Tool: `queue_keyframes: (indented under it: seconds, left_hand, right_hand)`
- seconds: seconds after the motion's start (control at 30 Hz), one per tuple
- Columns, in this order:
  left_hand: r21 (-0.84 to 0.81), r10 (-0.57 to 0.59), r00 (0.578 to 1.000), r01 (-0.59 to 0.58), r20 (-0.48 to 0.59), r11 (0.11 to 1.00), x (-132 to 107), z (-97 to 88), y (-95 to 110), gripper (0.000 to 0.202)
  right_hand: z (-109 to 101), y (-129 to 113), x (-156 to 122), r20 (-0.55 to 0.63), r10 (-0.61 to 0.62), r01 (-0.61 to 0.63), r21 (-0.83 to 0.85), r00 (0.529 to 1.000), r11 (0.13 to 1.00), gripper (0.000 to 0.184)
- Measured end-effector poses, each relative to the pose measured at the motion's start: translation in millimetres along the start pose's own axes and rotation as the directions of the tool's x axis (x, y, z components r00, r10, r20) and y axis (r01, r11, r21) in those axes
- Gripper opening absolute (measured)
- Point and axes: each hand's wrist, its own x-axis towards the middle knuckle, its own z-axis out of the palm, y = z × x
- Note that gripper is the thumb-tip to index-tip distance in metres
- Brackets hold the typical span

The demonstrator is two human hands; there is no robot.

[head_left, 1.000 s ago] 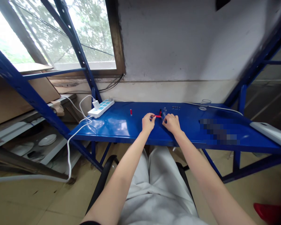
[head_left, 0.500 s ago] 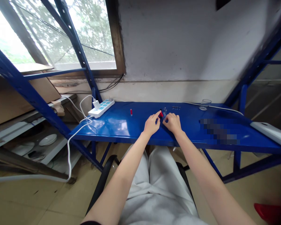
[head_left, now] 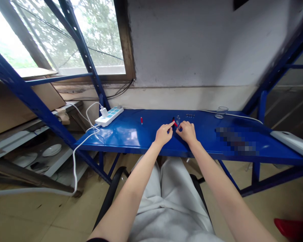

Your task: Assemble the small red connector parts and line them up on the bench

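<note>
My left hand (head_left: 164,132) rests low over the blue table, its index finger stretched out and the other fingers curled. The tip of that finger is at a small red piece (head_left: 175,124), with a small black piece (head_left: 173,119) just behind it. My right hand (head_left: 187,131) is closed in a pinch close by; whatever lies between thumb and finger is too small to name. Between the two hands, slightly farther back, stands a small clear container (head_left: 178,119). Off to the left, a small red tube with a pale end (head_left: 141,120) stands upright by itself.
Several tiny metal pieces (head_left: 190,116) lie in a row behind my right hand. A clear glass (head_left: 221,112) stands at the back right. A white power strip (head_left: 109,116) with a plugged-in adapter sits at the left end of the blue table (head_left: 121,139). A white object (head_left: 293,143) lies far right.
The red piece by my left fingertip now lies at a different slant, and more of the black piece shows. Both hands have shifted only slightly.
</note>
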Motion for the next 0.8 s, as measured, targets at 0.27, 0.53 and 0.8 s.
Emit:
queue_keyframes:
  seconds: [0.27, 0.53, 0.8]
  left_hand:
    - [0.003, 0.023, 1.0, -0.023, 0.02, 1.0, -0.1, 0.1, 0.5, 0.041]
    - [-0.154, -0.078, 0.992, 0.063, -0.095, 0.986, 1.0, 5.5, -3.6, 0.026]
    - [-0.321, -0.165, 0.981, 0.125, -0.102, 0.939, 3.6, 4.0, -4.0, 0.017]
  right_hand:
    - [-1.6, 1.8, -1.4, -0.053, -0.031, 0.031, 0.004, 0.998, 1.0, 0.012]
    - [-0.9, -2.7, -0.3, -0.043, -0.081, 0.083, 0.043, 0.996, 0.996, 0.011]
    - [-3.9, -4.3, -0.3, -0.036, -0.118, 0.12, 0.043, 0.992, 0.992, 0.009]
